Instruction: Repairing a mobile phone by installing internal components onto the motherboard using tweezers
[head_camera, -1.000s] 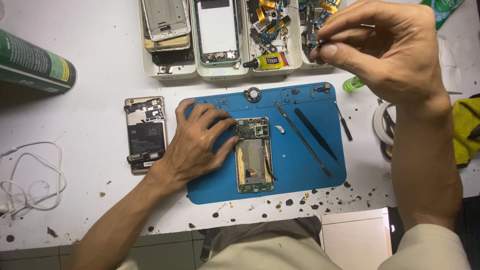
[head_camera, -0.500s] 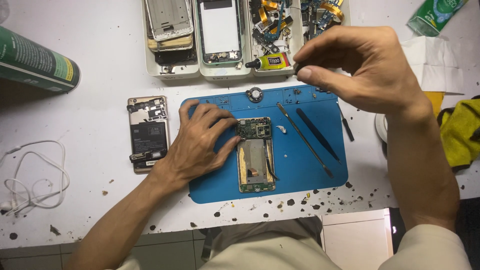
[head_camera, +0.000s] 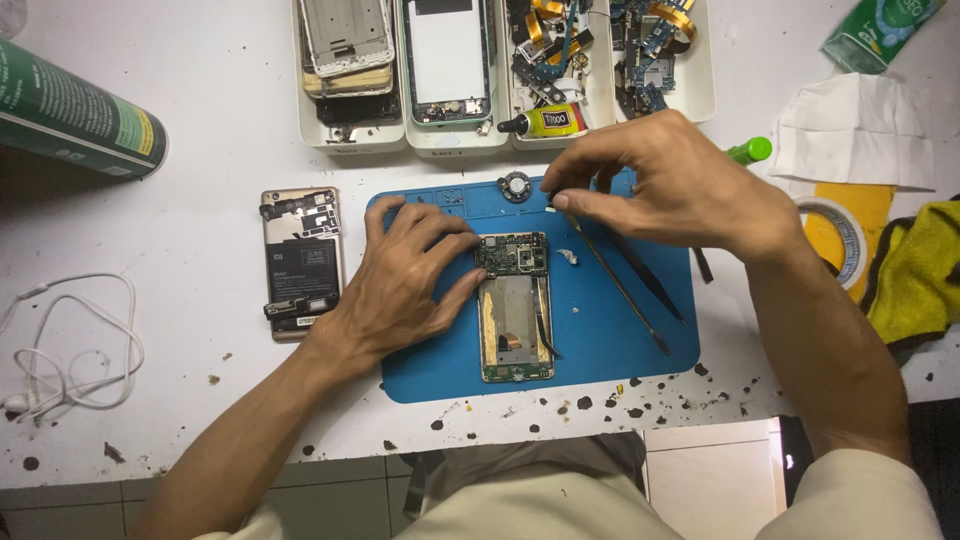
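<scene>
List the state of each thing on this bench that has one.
Opened phone: back off, circuit board exposed, flat on the blue mat.
Second phone: back off, battery showing.
Left hand: pressed beside the opened phone.
Right hand: fingertips pinched over the mat.
Glue tube: capped, lying down.

Far left on the white counter (head_camera: 200, 120), a green spray can (head_camera: 75, 115) lies on its side, white earphones (head_camera: 70, 340) coiled below it. Up top, white trays (head_camera: 700, 90) brim with phone parts and a glue tube (head_camera: 548, 122). Right side: white tissue (head_camera: 850, 130), yellow tape roll (head_camera: 838, 235), yellow cloth (head_camera: 920, 275).
</scene>
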